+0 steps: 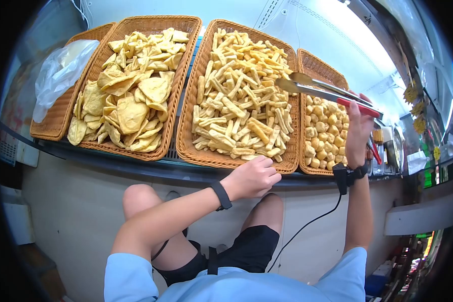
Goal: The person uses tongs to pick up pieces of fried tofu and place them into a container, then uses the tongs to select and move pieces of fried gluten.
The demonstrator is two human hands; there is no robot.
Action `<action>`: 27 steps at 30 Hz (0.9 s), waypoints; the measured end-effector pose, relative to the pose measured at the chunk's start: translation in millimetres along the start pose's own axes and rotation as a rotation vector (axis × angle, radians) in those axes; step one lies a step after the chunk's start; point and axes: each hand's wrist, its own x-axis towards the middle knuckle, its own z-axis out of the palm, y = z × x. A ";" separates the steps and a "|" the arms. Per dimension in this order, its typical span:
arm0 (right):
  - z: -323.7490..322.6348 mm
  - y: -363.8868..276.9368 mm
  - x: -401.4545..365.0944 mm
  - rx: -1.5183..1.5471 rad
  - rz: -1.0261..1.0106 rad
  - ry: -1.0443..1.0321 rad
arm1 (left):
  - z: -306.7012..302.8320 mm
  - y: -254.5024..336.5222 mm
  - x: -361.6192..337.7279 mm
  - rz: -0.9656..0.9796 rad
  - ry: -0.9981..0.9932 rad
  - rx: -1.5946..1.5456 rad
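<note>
My right hand point(356, 133) is closed around the red-gripped handles of metal tongs point(317, 90). The tongs' jaws hang over the right side of a wicker basket point(183, 141) heaped with pale yellow sticks point(241, 100), and nothing shows between them. Below that basket's front rim, my left hand point(253, 177) is closed with curled fingers; what they hold, if anything, is hidden. Just left of my right hand, a narrower wicker basket point(319, 70) contains small round golden balls point(324, 136).
To the left, another wicker basket point(194, 25) holds flat, wrinkled yellow pieces point(131, 108). A clear plastic bag point(63, 70) lies on the far-left basket point(48, 126). Metal trays point(391, 146) and a red-handled tool point(375, 150) stand right of my wrist. A black cable point(312, 221) hangs from that wrist.
</note>
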 end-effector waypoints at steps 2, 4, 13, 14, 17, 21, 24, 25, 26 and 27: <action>11.2 3.3 -5.5 0.043 0.021 -0.025 | -2.2 0.1 0.7 0.007 -0.004 0.008; 22.8 3.6 -9.9 0.015 -0.013 -0.071 | -2.9 1.7 0.6 0.007 -0.008 0.005; 32.4 15.7 -12.8 0.068 0.001 -0.062 | -4.1 2.8 0.7 -0.005 0.001 0.001; 31.7 11.9 -13.9 0.072 -0.002 -0.057 | -4.2 3.0 0.9 -0.006 0.002 0.000; 27.7 4.2 -17.7 0.046 0.006 -0.049 | -4.3 3.9 0.9 -0.008 0.005 -0.006; 18.8 -4.9 -20.8 0.024 -0.007 -0.045 | -3.5 2.2 -0.3 -0.003 0.004 -0.013; 6.8 -15.6 -23.3 0.024 0.025 -0.074 | -6.2 2.6 -0.1 -0.003 0.000 -0.010; 3.2 -20.2 -23.9 0.020 0.029 -0.085 | -6.0 2.0 -0.1 0.001 0.008 -0.017; 0.6 -27.3 -25.2 0.000 0.038 -0.085 | -5.5 1.5 -0.3 0.004 0.016 -0.024; -2.4 -31.1 -23.9 -0.003 0.034 -0.077 | -5.1 1.5 -0.8 0.005 0.024 -0.031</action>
